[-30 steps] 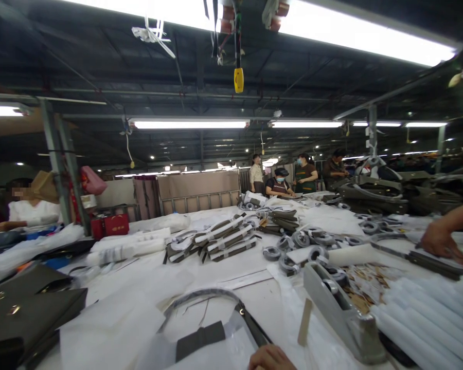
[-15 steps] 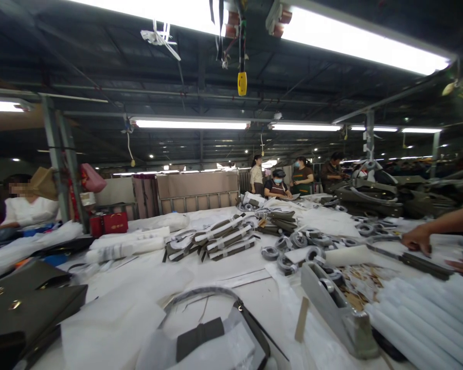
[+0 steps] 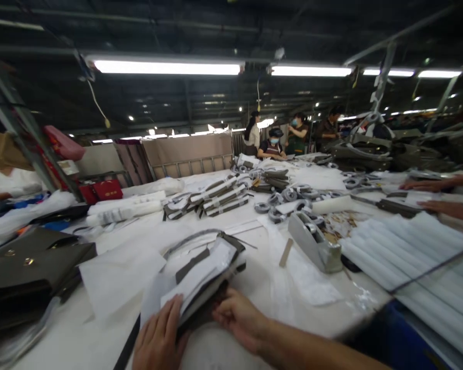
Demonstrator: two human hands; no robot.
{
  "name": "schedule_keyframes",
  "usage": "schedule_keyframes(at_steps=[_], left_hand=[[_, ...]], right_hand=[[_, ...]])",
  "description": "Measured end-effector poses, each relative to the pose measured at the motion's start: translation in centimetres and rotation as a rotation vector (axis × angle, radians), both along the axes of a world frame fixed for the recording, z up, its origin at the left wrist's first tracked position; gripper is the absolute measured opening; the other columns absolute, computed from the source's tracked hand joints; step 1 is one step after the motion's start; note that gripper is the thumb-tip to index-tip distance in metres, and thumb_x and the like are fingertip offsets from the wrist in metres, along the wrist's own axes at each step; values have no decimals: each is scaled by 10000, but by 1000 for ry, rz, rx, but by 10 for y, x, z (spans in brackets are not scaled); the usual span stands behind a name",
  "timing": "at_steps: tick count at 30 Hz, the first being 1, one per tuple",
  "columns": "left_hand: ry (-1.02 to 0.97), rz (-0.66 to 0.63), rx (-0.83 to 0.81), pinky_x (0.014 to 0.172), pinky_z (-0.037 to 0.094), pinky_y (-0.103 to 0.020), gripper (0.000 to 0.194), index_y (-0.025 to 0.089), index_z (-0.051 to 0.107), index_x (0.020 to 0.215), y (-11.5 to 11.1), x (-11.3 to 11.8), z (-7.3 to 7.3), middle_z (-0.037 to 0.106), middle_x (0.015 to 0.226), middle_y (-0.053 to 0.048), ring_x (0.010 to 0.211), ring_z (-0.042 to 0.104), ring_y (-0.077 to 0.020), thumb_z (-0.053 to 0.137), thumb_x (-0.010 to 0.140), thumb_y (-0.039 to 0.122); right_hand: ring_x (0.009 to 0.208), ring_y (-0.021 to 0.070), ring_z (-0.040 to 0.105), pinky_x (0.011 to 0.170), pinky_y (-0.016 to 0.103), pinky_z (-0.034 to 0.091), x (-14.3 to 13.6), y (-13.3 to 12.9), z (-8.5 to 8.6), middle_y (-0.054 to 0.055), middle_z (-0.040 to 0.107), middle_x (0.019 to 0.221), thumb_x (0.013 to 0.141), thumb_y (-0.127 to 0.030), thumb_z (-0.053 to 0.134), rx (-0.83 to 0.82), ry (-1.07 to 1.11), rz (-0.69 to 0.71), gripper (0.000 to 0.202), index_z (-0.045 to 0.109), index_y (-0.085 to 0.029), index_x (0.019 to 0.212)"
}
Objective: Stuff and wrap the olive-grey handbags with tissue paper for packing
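Observation:
In front of me a dark olive handbag [image 3: 204, 308] lies tilted on the table, with white wrapping sheet [image 3: 204, 267] over its upper side. Its long handle [image 3: 189, 240], wound in greyish film, arches away behind it. My left hand [image 3: 160, 334] grips the bag's near left side, fingers on top of the white sheet and thumb below. On the right, my right hand [image 3: 241, 321] is closed at the bag's lower edge, fingertips partly hidden against it. A loose white sheet [image 3: 119, 272] lies beyond my left hand.
A grey tape dispenser [image 3: 314, 244] and white foam sheets [image 3: 405, 246] stand right. Another olive bag [image 3: 34, 277] lies left. Wrapped straps [image 3: 224, 198] and grey rolls [image 3: 278, 200] are piled further back. A co-worker's hands [image 3: 443, 195] work at the right; other people are behind.
My view has tipped downward. Both my hands have come into the picture and taken hold of the bag, whose near side is now raised and tilted.

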State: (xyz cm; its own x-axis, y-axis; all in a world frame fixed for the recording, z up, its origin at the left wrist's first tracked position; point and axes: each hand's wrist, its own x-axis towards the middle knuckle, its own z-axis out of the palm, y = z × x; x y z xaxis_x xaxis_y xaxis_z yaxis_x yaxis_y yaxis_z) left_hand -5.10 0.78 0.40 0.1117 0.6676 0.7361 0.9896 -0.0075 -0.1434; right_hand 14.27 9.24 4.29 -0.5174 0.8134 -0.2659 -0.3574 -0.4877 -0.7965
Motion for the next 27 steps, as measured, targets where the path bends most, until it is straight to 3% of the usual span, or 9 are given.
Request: schedule_keyframes(at_steps=[2, 4, 7, 9, 11, 16, 19, 22, 27], left_hand=[[6, 29, -5, 918, 469, -416, 661, 204, 245, 1549, -2, 2, 3, 659, 1275, -125, 1026, 658, -279, 502, 954, 336], [-14, 59, -1, 916, 468, -386, 628, 176, 293, 1531, -2, 4, 5, 664, 1257, -134, 1017, 660, -267, 509, 964, 339], [-55, 85, -2, 918, 469, -353, 604, 196, 323, 1520, -4, 6, 8, 661, 1268, -120, 1023, 663, -250, 531, 964, 304], [-79, 74, -9, 945, 462, -355, 601, 224, 325, 1521, -4, 9, 9, 645, 1303, -104, 1057, 658, -248, 537, 962, 281], [-103, 56, -14, 980, 450, -362, 609, 248, 319, 1523, -3, 11, 9, 631, 1333, -85, 1094, 649, -246, 546, 957, 260], [-146, 39, -17, 1020, 432, -373, 637, 271, 299, 1530, 0, 15, 7, 611, 1368, -62, 1130, 637, -246, 563, 950, 241], [-152, 42, -30, 1023, 433, -383, 634, 273, 302, 1529, 0, 17, 8, 609, 1370, -65, 1128, 639, -250, 563, 952, 252], [-156, 43, -38, 1035, 428, -391, 635, 277, 302, 1528, 0, 18, 9, 601, 1379, -63, 1135, 634, -251, 565, 951, 253], [-166, 95, -23, 1007, 452, -372, 613, 265, 353, 1508, 0, 20, 11, 626, 1344, -72, 1106, 644, -247, 585, 941, 266]], right_hand=[[898, 139, 608, 729, 206, 460, 5, 0, 8, 9, 675, 899, 511, -79, 653, -2, 5, 33, 334, 675, -172, 832], [954, 172, 619, 827, 266, 473, 21, 4, 17, 28, 696, 974, 618, -155, 670, 208, -123, 130, 306, 712, -174, 920], [1017, 228, 632, 963, 389, 459, 65, 17, 23, 75, 712, 1069, 825, -286, 635, 806, -468, 177, 278, 723, -189, 1070], [1084, 258, 609, 1019, 436, 433, 101, 30, 20, 107, 699, 1134, 887, -294, 612, 1202, -735, 71, 282, 709, -191, 1131], [1111, 279, 593, 1021, 463, 440, 134, 43, 12, 123, 691, 1151, 900, -287, 625, 1395, -1006, -15, 308, 681, -189, 1187], [1033, 290, 620, 900, 433, 506, 175, 69, -11, 105, 708, 1072, 865, -337, 698, 1365, -1388, -25, 288, 714, -195, 1115], [957, 256, 645, 842, 392, 498, 177, 77, -13, 58, 729, 960, 915, -290, 633, 1347, -1373, -30, 142, 757, -230, 953], [931, 231, 665, 841, 373, 485, 173, 78, -6, 35, 746, 937, 942, -263, 592, 1355, -1333, -48, 177, 763, -248, 903], [997, 192, 675, 940, 332, 483, 149, 47, 2, 22, 759, 1027, 961, -278, 570, 1402, -1093, -23, 190, 758, -251, 975]])
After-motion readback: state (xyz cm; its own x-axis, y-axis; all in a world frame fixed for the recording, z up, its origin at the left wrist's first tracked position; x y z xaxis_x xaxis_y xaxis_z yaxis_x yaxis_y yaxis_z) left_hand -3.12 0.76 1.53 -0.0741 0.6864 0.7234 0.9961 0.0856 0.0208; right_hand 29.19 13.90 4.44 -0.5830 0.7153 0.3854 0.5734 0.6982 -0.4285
